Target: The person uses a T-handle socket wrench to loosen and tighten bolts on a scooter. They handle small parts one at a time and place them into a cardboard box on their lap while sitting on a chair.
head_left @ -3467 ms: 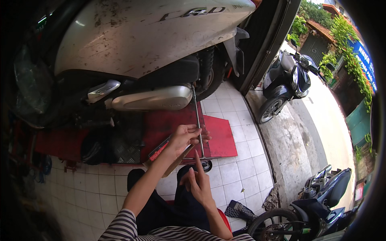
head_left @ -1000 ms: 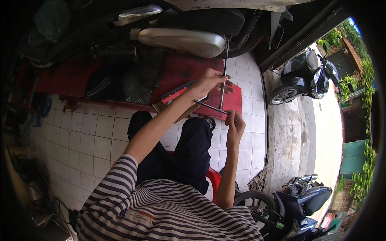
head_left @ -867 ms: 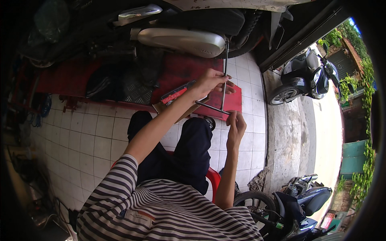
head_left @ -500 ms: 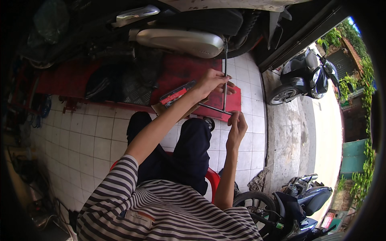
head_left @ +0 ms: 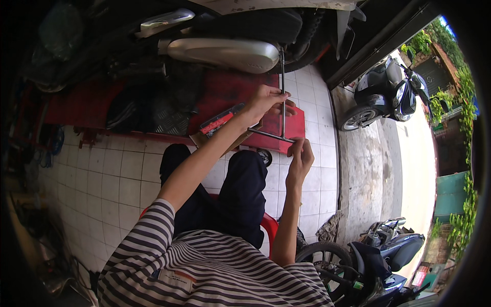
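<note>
A long T-handle wrench (head_left: pixel 283 118) reaches from the rear end of a motorbike's silver side cover (head_left: pixel 225 54) back toward me. Whether its far tip sits on a bolt is too small to tell. My left hand (head_left: pixel 267 101) is closed around the wrench's shaft, partway along it. At the right end of the crossbar, the fingers of my right hand (head_left: pixel 300 153) are closed on the bar. The bar's left end sticks out below my left wrist.
The motorbike stands over a red lift platform (head_left: pixel 215 92). On it, beside my left forearm, lies an open cardboard box (head_left: pixel 202 139) with a red packet (head_left: pixel 217 123). A parked scooter (head_left: pixel 391 97) is outside at right; another motorbike (head_left: pixel 378 261) stands at lower right.
The whole view has shifted slightly to the left. Both hands keep their holds on the wrench, with no clear turning of the crossbar.
</note>
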The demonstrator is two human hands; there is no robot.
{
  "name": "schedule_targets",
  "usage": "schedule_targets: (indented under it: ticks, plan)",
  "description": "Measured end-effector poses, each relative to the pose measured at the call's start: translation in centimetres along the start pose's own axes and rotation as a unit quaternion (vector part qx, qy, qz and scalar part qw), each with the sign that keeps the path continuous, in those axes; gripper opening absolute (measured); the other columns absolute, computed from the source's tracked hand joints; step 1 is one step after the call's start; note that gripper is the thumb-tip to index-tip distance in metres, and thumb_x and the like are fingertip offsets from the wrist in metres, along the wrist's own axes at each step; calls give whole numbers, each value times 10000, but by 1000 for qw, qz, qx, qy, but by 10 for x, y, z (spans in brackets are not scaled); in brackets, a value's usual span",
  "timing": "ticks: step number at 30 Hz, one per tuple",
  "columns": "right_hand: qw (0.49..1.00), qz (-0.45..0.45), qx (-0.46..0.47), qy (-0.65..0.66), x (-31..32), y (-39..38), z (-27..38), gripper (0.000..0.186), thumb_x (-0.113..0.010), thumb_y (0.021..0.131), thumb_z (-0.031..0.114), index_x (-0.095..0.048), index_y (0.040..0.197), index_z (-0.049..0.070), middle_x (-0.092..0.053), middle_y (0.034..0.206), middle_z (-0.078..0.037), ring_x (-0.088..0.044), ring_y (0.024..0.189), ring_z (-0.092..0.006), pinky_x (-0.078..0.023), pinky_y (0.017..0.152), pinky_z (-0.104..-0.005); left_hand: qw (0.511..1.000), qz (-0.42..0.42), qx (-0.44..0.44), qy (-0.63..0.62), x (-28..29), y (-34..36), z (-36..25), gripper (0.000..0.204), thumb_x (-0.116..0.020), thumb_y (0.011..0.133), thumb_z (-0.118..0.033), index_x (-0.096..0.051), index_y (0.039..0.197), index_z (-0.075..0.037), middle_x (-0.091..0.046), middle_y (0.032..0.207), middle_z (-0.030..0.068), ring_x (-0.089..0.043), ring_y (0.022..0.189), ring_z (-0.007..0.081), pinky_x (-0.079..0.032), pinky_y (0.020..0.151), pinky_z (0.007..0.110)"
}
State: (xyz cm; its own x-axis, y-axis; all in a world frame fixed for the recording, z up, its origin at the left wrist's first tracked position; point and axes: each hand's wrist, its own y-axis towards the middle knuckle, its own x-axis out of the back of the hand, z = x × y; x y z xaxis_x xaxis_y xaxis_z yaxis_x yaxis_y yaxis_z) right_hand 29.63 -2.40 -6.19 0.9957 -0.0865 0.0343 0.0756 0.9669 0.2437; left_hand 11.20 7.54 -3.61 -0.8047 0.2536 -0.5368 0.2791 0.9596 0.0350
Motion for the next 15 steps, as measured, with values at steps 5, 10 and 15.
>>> schedule_targets:
  ticks: [5, 10, 15]
  plan:
    - [974, -165, -37, 150, -15, -2, 9, 250, -574, 1047, 214, -593, 1019, -34, -582, 766, -55, -577, 692, -113, -463, 675, -262, 998, 12, 48, 44, -18, -16, 4, 248, -613, 1003, -158, -604, 1101, 70, -709, 1050, 217, -743, 938, 308, -638, 790, 355]
    - [985, -161, 24, 50, -18, 3, 24, 297, -554, 1057, 232, -622, 1110, -52, -602, 806, -62, -575, 634, -105, -445, 564, -257, 996, 68, 53, 5, -10, -12, 7, 294, -668, 963, -114, -567, 1145, 93, -697, 1075, 248, -738, 949, 342, -639, 804, 368]
    - [980, -3, 62, -191, -40, -37, 39, 384, -496, 1066, 237, -589, 1403, 80, -557, 616, -36, -542, 516, -111, -412, 525, -273, 996, 54, 75, -16, -10, -3, 6, 296, -664, 954, -75, -559, 1160, 111, -692, 1074, 263, -729, 976, 362, -630, 852, 376]
